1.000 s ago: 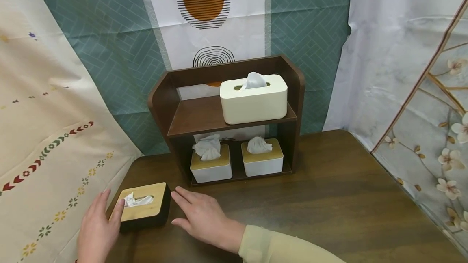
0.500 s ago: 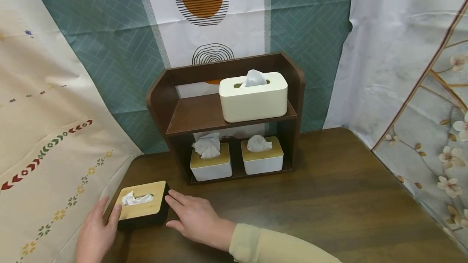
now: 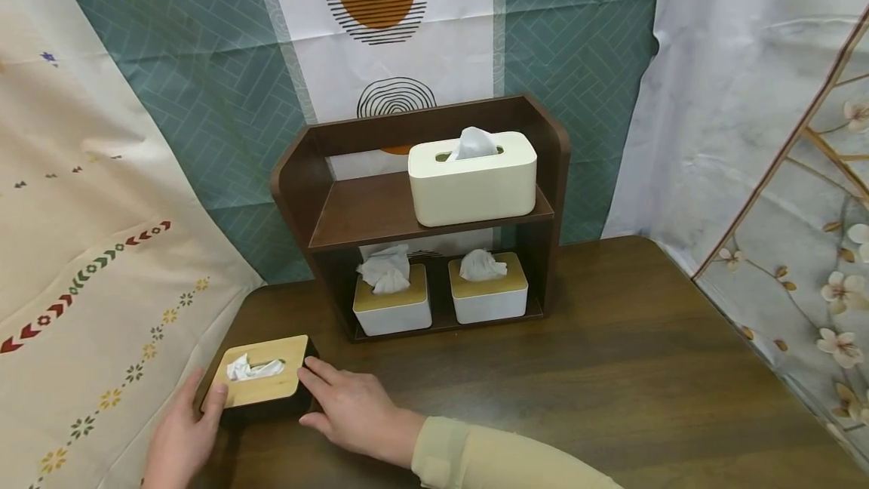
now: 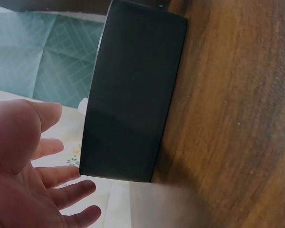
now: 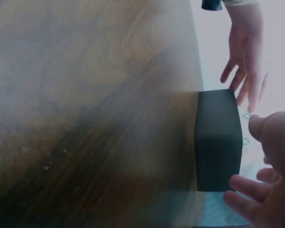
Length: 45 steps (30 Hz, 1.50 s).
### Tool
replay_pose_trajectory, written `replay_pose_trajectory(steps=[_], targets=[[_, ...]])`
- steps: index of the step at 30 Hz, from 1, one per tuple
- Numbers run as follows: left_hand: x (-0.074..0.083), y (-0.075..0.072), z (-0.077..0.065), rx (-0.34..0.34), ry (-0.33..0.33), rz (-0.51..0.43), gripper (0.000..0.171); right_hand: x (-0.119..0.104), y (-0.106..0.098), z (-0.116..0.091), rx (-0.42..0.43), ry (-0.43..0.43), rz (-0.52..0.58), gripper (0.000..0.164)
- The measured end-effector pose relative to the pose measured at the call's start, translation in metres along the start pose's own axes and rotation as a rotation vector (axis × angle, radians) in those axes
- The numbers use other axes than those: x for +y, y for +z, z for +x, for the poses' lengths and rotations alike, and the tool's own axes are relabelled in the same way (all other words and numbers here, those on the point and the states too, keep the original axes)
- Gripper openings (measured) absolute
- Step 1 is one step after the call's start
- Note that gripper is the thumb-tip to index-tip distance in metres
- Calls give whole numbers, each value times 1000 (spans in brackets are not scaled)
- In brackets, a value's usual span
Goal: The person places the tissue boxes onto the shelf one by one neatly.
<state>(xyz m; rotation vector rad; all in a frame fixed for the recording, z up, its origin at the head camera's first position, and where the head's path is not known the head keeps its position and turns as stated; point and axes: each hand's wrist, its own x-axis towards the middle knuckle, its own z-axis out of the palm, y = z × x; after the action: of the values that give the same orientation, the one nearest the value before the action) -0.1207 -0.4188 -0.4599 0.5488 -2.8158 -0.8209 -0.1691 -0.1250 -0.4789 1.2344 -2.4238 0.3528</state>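
A black tissue box (image 3: 292,407) with a light wooden lid (image 3: 268,389) lies on the brown table at the front left, a white tissue (image 3: 254,368) poking from its slot. My left hand (image 3: 178,432) is at its left side, fingers spread and nearly straight, the thumb over the lid's edge. On the opposite side my right hand (image 3: 358,407) reaches in, its extended fingertips right at the box's right side. Dark side walls of the box (image 4: 133,95) fill the middle of the left wrist view. In the right wrist view the hands flank the box (image 5: 218,142).
Behind stands a dark brown two-tier shelf (image 3: 360,210). A cream tissue box (image 3: 475,191) sits on its upper tier. Below are two white tissue boxes with wooden lids, one left (image 3: 394,315) and one right (image 3: 490,306). Patterned cloths (image 3: 577,96) hang around the table (image 3: 611,353).
My right hand has moved left, closing the gap to the black tissue box's right side. My left hand has shifted slightly at the box's left side. The box stays in nearly the same place.
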Motion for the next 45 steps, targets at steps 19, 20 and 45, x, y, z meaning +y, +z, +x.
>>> replay_pose_trajectory(steps=[19, 20, 45], targets=[[-8, 5, 1, -59, 6, 11, 72, -8, 9, 8, -103, 23, 32, 64], [-8, 5, 2, -68, 2, 12, 73, -8, 10, 8, -109, 26, 35, 63], [-9, 11, 1, -153, -51, 26, 80, -13, 21, 15, -148, 56, 29, 58]])
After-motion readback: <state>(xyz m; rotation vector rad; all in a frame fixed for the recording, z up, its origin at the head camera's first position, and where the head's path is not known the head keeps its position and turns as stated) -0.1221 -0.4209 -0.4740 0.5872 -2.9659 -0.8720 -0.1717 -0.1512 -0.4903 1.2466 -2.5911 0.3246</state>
